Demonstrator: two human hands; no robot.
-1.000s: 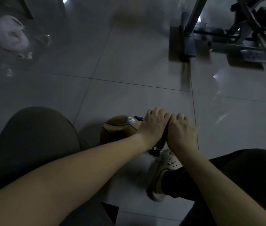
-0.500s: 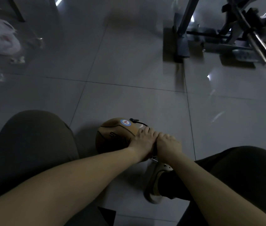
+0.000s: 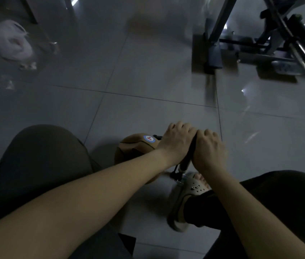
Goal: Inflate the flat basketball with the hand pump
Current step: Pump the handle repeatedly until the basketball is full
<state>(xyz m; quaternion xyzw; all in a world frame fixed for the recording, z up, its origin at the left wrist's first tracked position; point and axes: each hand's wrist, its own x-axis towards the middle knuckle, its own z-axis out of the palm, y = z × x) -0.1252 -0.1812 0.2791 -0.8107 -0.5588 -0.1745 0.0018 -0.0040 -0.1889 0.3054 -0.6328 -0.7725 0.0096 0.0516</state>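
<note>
A brown basketball (image 3: 135,146) with a round blue, white and red sticker lies on the grey tiled floor between my knees. A black hose runs from its top toward the hand pump (image 3: 186,161), a dark tube standing upright just right of the ball. My left hand (image 3: 176,142) and my right hand (image 3: 208,151) sit side by side, each gripping the pump's handle, which their fingers mostly hide. The handle is raised, so the pump's shaft shows below my hands. The pump's foot (image 3: 178,178) is at the toe of my beige shoe (image 3: 187,199).
A metal exercise frame (image 3: 271,45) with bars and a flat base stands at the upper right. A white plastic bag (image 3: 10,41) and small scraps lie at the upper left. My knees in dark trousers flank the ball.
Both hands were high a second ago, pushed the handle down toward the shoe half a second ago, and have now pulled it back up. The ball has stayed in place.
</note>
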